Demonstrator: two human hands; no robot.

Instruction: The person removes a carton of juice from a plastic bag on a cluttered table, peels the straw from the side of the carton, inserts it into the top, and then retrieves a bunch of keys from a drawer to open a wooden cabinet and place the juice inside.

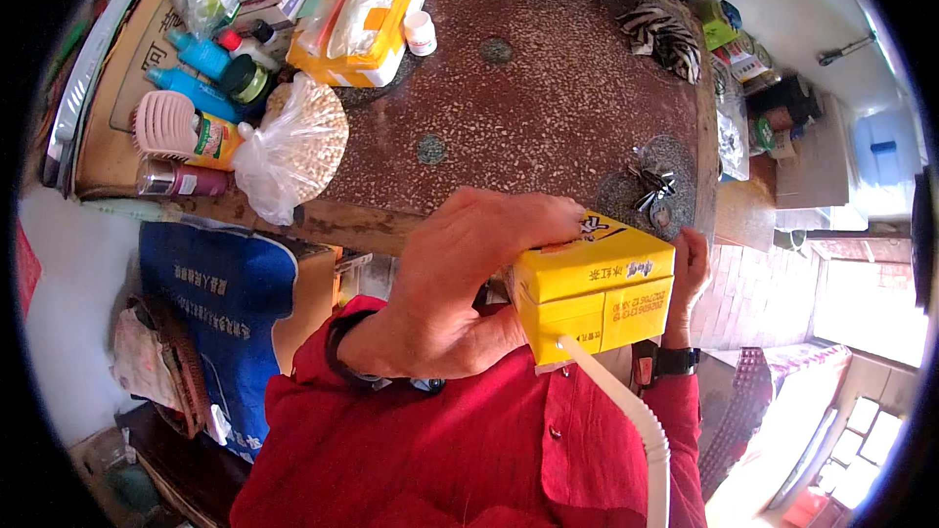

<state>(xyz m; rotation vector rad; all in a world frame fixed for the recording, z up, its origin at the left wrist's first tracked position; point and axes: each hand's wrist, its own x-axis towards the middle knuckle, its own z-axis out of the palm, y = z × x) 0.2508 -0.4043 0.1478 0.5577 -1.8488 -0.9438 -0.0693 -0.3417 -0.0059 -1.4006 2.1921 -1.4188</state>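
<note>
My left hand (462,282) grips a yellow drink carton (594,293), fingers across its top side and thumb beneath. A pale bendy straw (623,403) sticks out of the hole in the carton and curves down to the picture's lower edge. The carton bears printed writing. Behind its right side, my right hand (692,268) is curled near the table corner, mostly hidden, so I cannot tell whether it holds anything. Just beyond lies a small crumpled, shiny dark-and-silver wrapper (653,187) on the table.
On the reddish speckled stone tabletop (513,117) stand a plastic bag of pale grains (301,139), a white pill bottle (420,34) and a yellow-and-white parcel (367,22). Bottles and a pink hairbrush (165,125) crowd the left. A striped cloth (664,40) lies far right.
</note>
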